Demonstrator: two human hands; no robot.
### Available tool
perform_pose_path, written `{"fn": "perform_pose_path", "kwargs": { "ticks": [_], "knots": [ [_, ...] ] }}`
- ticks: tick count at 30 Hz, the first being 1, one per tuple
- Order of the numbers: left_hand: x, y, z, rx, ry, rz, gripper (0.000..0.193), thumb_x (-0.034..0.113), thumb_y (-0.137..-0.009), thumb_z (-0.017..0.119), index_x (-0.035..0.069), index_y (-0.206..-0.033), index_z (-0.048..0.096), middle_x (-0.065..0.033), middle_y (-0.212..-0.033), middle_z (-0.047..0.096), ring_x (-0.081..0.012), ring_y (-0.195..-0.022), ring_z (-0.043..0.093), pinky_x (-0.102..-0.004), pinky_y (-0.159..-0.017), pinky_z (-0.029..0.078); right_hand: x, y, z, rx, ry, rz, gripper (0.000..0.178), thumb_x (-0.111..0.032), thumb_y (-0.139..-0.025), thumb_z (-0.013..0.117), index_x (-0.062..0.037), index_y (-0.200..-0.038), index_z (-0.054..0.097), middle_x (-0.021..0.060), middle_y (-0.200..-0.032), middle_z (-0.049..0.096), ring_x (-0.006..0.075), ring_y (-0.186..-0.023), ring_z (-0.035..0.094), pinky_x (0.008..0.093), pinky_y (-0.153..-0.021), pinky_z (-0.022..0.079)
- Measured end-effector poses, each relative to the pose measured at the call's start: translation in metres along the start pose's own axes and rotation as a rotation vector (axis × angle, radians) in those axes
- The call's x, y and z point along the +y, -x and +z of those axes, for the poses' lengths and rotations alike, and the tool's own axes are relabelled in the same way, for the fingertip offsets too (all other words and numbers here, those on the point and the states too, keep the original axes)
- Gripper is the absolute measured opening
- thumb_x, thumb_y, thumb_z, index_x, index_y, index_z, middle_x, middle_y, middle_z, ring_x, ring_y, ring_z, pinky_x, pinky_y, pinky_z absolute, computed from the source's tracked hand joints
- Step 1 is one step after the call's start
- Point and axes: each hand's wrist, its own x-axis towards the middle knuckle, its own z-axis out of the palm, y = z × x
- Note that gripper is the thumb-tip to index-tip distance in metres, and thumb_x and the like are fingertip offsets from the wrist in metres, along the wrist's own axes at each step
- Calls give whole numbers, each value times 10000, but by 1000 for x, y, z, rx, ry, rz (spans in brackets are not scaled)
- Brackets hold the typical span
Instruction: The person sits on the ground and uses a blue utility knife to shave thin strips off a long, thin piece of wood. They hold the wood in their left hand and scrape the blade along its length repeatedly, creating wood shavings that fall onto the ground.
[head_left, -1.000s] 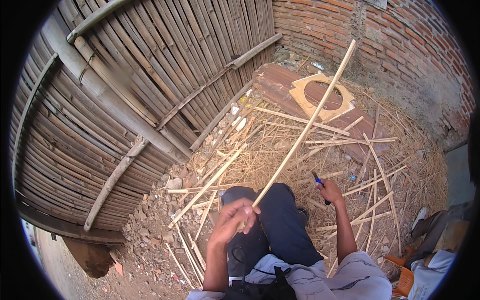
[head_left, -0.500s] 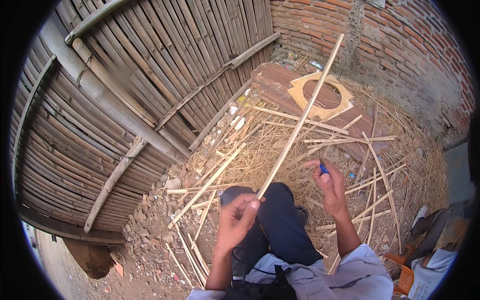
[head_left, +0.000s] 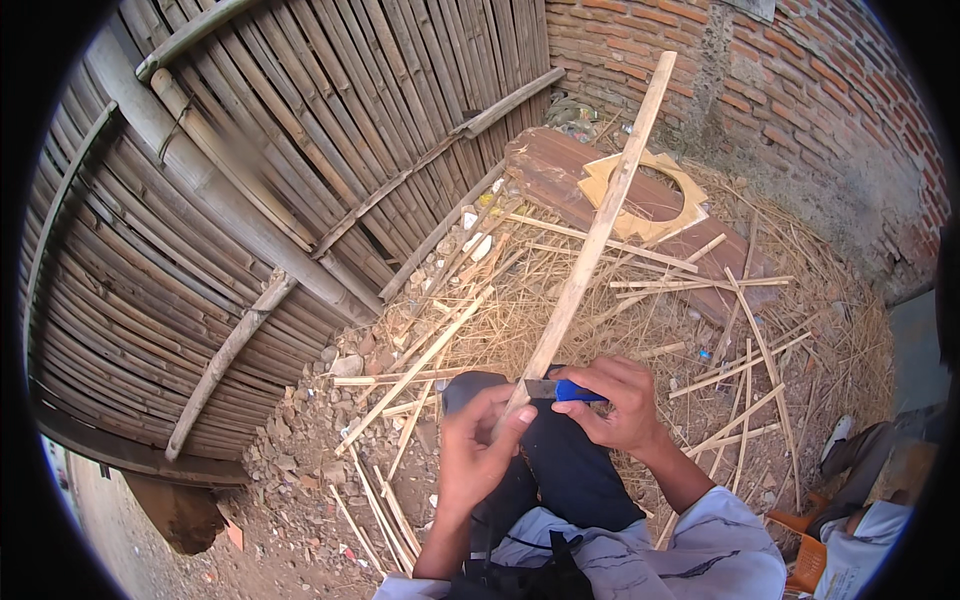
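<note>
My left hand [head_left: 480, 442] grips the near end of a long, pale bamboo strip [head_left: 600, 235], which slants up and away to the right above my knees. In my right hand [head_left: 622, 405] is a blue-handled utility knife [head_left: 577, 390], with fingers closed round the handle. Its dark blade lies across the strip just beyond my left fingers and appears to touch it. Where the strip ends inside my left palm is hidden.
Cut strips [head_left: 765, 350] lie scattered over straw and stony ground on both sides. A brown board [head_left: 560, 165] bears a yellowish piece with a round hole [head_left: 600, 185]. A bamboo fence [head_left: 400, 120] and brick wall [head_left: 820, 130] stand beyond. A person sits on an orange chair [head_left: 808, 560] at right.
My right hand has moved left and brought the knife blade onto the strip. The strip has turned its wider face up and its far end has shifted slightly left.
</note>
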Motion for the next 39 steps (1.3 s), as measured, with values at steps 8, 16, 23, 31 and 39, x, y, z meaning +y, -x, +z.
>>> {"fn": "perform_pose_path", "kwargs": {
  "ticks": [8, 16, 23, 31, 39],
  "knots": [
    [10, 2, 10, 59, -86, 80, 335, 10, -973, 805, -82, -1286, 729, -60, -884, 771, -70, -636, 634, -221, -551, 491, -3, -3, 2, 31, 16, -53, 308, -352, -872, 878, -115, -1063, 831, 25, -721, 696, 220, -585, 650, 352, -576, 477],
    [3, 4, 9, 119, -214, 60, 328, 92, -952, 860, -67, -1226, 777, -133, -1021, 817, -106, -880, 702, -283, -751, 565, -2, -5, 0, 17, 45, -39, 291, -363, -877, 869, -130, -1049, 835, 24, -727, 705, 223, -579, 656, 352, -562, 490],
    [-17, 7, 2, 84, -315, 135, 285, 74, -1003, 802, -49, -1259, 776, 45, -693, 641, 0, -560, 512, -198, -485, 325, 15, -4, -4, 107, 41, 68, 319, -307, -898, 869, -46, -1076, 824, 99, -804, 760, 239, -655, 719, 338, -604, 531],
    [-24, 32, -11, 50, -214, -100, 285, 132, -996, 826, -28, -1229, 801, -35, -829, 762, -19, -708, 588, -218, -573, 444, 101, -34, -44, 452, 114, 320, 351, -251, -974, 822, 45, -1160, 798, 126, -887, 792, 161, -771, 719, 285, -707, 543],
    [-31, 34, -29, -23, -160, -226, 281, 154, -1057, 754, -12, -1282, 780, 34, -690, 616, -6, -550, 501, -221, -481, 366, 129, -36, -80, 491, 63, 437, 387, -314, -1071, 713, 32, -1231, 777, 67, -873, 759, 101, -767, 629, 299, -669, 477]
  ]
}}
